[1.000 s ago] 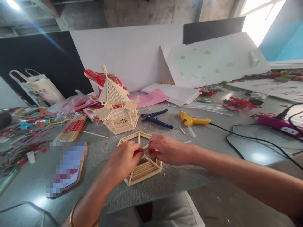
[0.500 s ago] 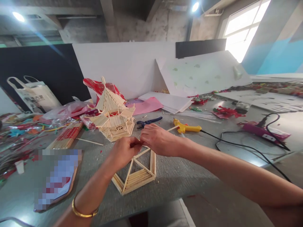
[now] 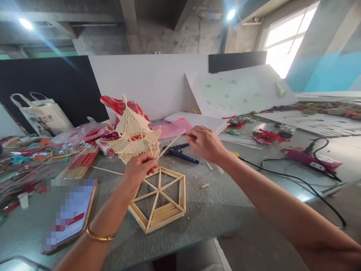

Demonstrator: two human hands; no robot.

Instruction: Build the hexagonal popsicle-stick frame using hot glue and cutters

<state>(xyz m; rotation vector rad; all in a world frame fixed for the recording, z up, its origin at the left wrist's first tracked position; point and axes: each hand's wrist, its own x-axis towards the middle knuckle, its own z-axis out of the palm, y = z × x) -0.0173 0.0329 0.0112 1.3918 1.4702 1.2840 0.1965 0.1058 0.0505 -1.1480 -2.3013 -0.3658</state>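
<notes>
My left hand (image 3: 141,165) pinches the lower end of a thin wooden stick (image 3: 172,143), which slants up to the right. Curled fingers of my right hand (image 3: 204,143) are close to the stick's upper end; whether they touch it or hold anything is unclear. Below my left hand a hexagonal stick frame (image 3: 169,182) with spokes lies flat, one section filled with parallel sticks. Behind it stands a small stick pavilion (image 3: 134,124) with a pointed roof. Blue-handled pliers (image 3: 184,156) lie beneath the gap between my hands.
A phone (image 3: 76,218) lies at left, near a packet of sticks (image 3: 80,162). Short stick pieces (image 3: 205,186) are scattered right of the frame. My right forearm mostly covers the yellow glue gun (image 3: 236,154); its cord runs toward a purple power strip (image 3: 313,160).
My hands have drawn apart, the right one up and to the right, the left one slightly left. The stick now shows between them, and the frame's far side and the pliers are uncovered.
</notes>
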